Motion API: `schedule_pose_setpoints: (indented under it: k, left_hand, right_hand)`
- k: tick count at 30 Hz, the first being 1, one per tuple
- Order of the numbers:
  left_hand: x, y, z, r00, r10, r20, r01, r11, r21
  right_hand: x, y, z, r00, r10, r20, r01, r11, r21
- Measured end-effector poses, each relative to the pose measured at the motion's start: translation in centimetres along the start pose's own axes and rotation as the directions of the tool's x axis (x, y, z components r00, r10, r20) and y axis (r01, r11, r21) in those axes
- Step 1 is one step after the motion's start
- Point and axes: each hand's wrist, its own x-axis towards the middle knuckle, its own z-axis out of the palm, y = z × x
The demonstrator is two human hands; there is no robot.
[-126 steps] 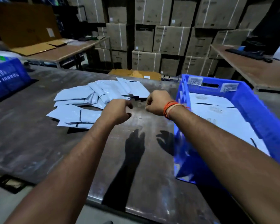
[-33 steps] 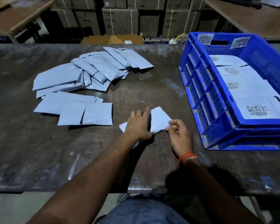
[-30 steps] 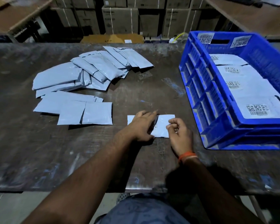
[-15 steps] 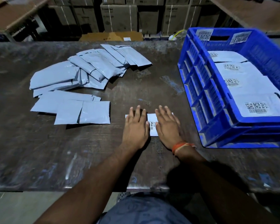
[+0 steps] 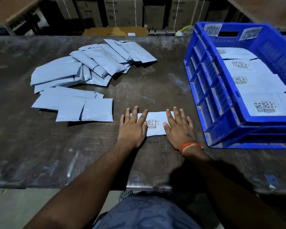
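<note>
A pale grey mailer pouch [image 5: 155, 116] lies flat on the dark table [image 5: 89, 154], with a barcode label [image 5: 153, 124] stuck on its top face. My left hand [image 5: 132, 126] presses flat on the pouch's left end, fingers straight. My right hand [image 5: 178, 128], with an orange thread band at the wrist, presses flat on its right end. The label shows between the two hands.
A heap of unlabelled grey pouches [image 5: 89, 70] spreads over the table's far left, with several more flat ones [image 5: 82, 106] nearer. A blue plastic crate [image 5: 211, 90] at the right holds labelled pouches [image 5: 261, 106]. Cardboard boxes [image 5: 122, 12] stand stacked behind the table.
The pouch was set down with its label up. Both hands went from pinching it to lying flat, then slid apart towards its ends, uncovering the label.
</note>
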Motion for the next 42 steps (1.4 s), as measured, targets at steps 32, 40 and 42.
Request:
schedule_pose_setpoints:
  k: [32, 40, 42]
  left_hand:
    - [8.6, -2.0, -12.9, 0.947, -0.306, 0.098, 0.187, 0.277, -0.942]
    - [12.8, 5.7, -19.3, 0.991, -0.120, -0.059, -0.024, 0.274, -0.961]
    - [14.3, 9.1, -19.9, 0.986, -0.131, -0.102, -0.060, 0.293, -0.954]
  right_hand:
    - [6.1, -2.6, -14.0, 0.952, 0.284, -0.116, -0.062, 0.549, 0.834]
    - [7.1, 4.4, -23.8, 0.933, 0.282, -0.225, 0.066, 0.481, 0.874]
    - [7.7, 7.6, -25.2, 0.924, 0.321, -0.207, 0.052, 0.431, 0.901]
